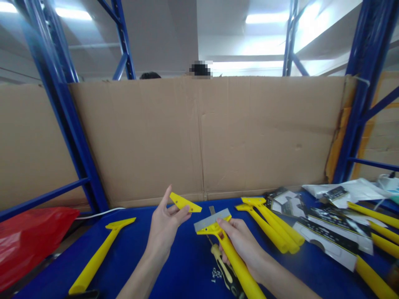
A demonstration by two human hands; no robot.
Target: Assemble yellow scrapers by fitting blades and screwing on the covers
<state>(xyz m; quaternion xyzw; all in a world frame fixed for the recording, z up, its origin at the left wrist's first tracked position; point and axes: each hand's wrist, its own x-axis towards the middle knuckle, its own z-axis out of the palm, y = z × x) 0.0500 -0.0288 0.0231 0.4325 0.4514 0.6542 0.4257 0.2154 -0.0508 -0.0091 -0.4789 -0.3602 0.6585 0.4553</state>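
Observation:
Between the thumb and fingers of my left hand (pixel 166 228) is a yellow scraper cover plate (pixel 183 202) with small holes, tilted down to the right. My right hand (pixel 241 241) grips a yellow scraper (pixel 234 259) just below its head. Its thumb rests on the grey metal blade (pixel 209 222) lying across that head. Cover plate and blade are apart. Partly hidden beneath the scraper, a screwdriver (pixel 220 256) with a cream and black handle lies on the blue tabletop (pixel 183 265). Several small screws (pixel 215 273) are scattered beside it.
One yellow scraper (pixel 101 253) lies at the left, near a red plastic bag (pixel 34 241). Several more scrapers (pixel 271 224) are piled on the right, beside black and white packaging cards (pixel 327 238). A cardboard wall (pixel 199 137) stands behind, between blue rack posts (pixel 355 104).

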